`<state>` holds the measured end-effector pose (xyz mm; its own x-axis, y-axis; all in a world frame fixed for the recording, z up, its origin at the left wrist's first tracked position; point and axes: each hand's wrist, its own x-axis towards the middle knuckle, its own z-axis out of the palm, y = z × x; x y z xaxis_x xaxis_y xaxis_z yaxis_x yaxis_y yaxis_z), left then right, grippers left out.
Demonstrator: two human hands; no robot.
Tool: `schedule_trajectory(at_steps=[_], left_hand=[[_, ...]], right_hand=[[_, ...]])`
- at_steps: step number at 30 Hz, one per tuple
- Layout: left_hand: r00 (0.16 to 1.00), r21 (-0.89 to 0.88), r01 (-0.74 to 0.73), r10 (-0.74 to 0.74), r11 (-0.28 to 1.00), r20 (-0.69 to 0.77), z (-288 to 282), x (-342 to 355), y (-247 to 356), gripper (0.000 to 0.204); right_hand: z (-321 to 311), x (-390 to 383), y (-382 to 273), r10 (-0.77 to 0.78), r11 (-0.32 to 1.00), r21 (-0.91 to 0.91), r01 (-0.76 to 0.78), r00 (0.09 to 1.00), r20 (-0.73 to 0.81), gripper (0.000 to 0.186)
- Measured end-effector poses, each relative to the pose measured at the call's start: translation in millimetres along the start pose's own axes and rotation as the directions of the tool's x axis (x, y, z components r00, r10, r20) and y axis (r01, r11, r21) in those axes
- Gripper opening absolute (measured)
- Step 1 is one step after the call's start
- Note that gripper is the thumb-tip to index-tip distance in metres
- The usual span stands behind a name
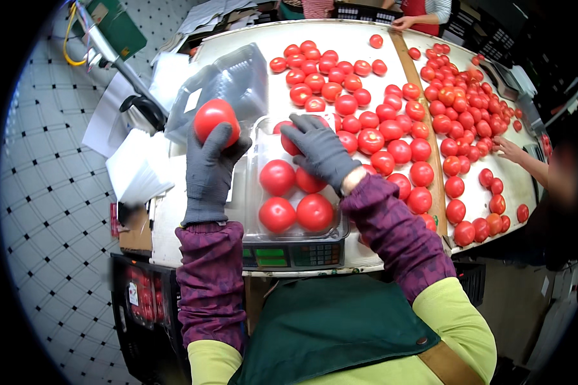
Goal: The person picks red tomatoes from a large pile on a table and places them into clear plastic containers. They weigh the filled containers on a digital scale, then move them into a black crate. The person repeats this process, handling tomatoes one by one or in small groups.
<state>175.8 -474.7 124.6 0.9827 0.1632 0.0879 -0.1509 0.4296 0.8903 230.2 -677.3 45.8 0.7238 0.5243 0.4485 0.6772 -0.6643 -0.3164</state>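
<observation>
My left hand (210,168), in a grey glove, holds one red tomato (214,119) raised above the table's left side. My right hand (319,151), also gloved, rests on a tomato at the far end of a clear plastic tray (251,192). The tray sits on a scale (293,255) and holds several red tomatoes (296,194). Part of the tomato under my right hand is hidden by the fingers.
Loose tomatoes (359,102) cover the white table, split by a wooden divider (417,90). A stack of clear trays (228,83) lies at the left. Another person's hand (508,149) reaches in from the right; a second person's hand (404,24) is at the far edge. A dark crate (144,298) stands below left.
</observation>
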Motion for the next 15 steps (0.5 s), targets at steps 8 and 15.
schedule_trajectory(at_steps=[8,15], left_hand=[[0.908,0.693,-0.333,0.018,0.639,0.420,2.3,-33.0,5.8,0.061],[0.977,0.625,-0.212,0.149,0.751,0.151,-69.6,-20.4,29.6,0.031]], right_hand=[[-44.8,-10.8,-20.8,0.123,-0.437,0.863,-0.254,0.933,0.337,0.056],[-42.6,-104.4,58.7,0.729,-0.493,0.870,-0.030,0.531,0.431,0.064]])
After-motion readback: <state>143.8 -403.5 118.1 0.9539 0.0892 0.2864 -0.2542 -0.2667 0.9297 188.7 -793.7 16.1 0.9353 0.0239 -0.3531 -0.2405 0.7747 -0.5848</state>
